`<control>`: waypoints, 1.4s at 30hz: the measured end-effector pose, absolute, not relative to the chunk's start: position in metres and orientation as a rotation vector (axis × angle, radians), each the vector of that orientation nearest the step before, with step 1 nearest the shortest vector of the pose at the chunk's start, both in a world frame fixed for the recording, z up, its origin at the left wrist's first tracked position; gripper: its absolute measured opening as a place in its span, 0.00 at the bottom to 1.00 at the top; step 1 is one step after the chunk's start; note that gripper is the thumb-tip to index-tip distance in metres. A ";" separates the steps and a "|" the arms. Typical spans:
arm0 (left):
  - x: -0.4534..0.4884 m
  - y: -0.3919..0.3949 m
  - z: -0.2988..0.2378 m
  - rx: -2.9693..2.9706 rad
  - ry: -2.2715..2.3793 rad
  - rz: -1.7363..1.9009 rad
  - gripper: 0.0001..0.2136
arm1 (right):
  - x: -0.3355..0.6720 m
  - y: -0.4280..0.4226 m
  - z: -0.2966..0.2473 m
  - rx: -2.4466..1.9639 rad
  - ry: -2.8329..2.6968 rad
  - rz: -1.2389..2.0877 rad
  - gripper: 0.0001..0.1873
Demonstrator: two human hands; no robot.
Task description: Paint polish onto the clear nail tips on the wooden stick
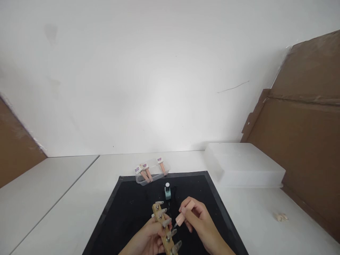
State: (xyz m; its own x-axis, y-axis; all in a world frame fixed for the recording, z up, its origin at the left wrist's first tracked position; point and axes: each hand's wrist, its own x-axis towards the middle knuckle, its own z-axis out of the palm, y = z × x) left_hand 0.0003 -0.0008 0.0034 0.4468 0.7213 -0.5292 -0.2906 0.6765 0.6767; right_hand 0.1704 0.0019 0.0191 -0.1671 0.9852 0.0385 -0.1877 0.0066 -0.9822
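Observation:
My left hand (148, 238) is closed round a wooden stick (163, 228) that carries several clear false nail tips along one side. My right hand (198, 219) pinches a pale pink nail-polish cap with its brush (182, 216), the brush end right beside one of the middle nail tips. Both hands hover over a black mat (127, 212) at the table's near edge. An open mint-green polish bottle (167, 191) stands upright on the mat just beyond the stick.
A small clear tray (152, 172) with three pink-handled tools sits at the mat's far edge. A white lidded plastic box (244, 164) lies at the right. Brown cardboard panels (305, 134) flank the white table. A small beige scrap (281, 216) lies at right.

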 end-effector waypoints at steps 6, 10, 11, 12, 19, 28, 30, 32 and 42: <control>0.002 -0.001 0.006 0.552 0.904 0.661 0.13 | 0.168 0.002 0.022 -1.005 -1.244 1.422 0.17; 0.000 -0.002 0.001 0.543 0.897 0.674 0.13 | 0.169 0.006 0.018 -1.082 -1.176 1.319 0.12; -0.001 -0.002 0.000 0.536 0.897 0.677 0.14 | 0.170 0.006 0.017 -1.091 -1.156 1.307 0.12; -0.001 -0.002 0.000 0.533 0.897 0.677 0.14 | 0.170 0.007 0.017 -1.094 -1.138 1.307 0.11; 0.003 -0.003 0.007 0.658 0.937 0.677 0.12 | 0.171 0.005 0.019 -1.027 -1.141 1.423 0.13; 0.007 -0.003 0.011 0.752 0.977 0.680 0.12 | 0.168 0.003 0.014 -0.977 -1.303 1.485 0.17; 0.008 -0.004 0.015 0.751 0.993 0.677 0.13 | 0.168 0.003 0.015 -1.007 -1.293 1.436 0.17; 0.008 -0.004 0.018 0.756 1.010 0.664 0.13 | 0.168 0.004 0.015 -1.040 -1.275 1.379 0.17; 0.008 -0.007 0.020 0.762 1.013 0.653 0.13 | 0.169 0.006 0.020 -1.079 -1.175 1.410 0.11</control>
State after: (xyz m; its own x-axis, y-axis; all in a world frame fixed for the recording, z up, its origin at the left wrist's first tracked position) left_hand 0.0076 -0.0073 0.0199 0.3883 0.7783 -0.4934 -0.1282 0.5759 0.8074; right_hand 0.1687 0.0056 0.0200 -0.1368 0.9895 -0.0456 -0.1340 -0.0641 -0.9889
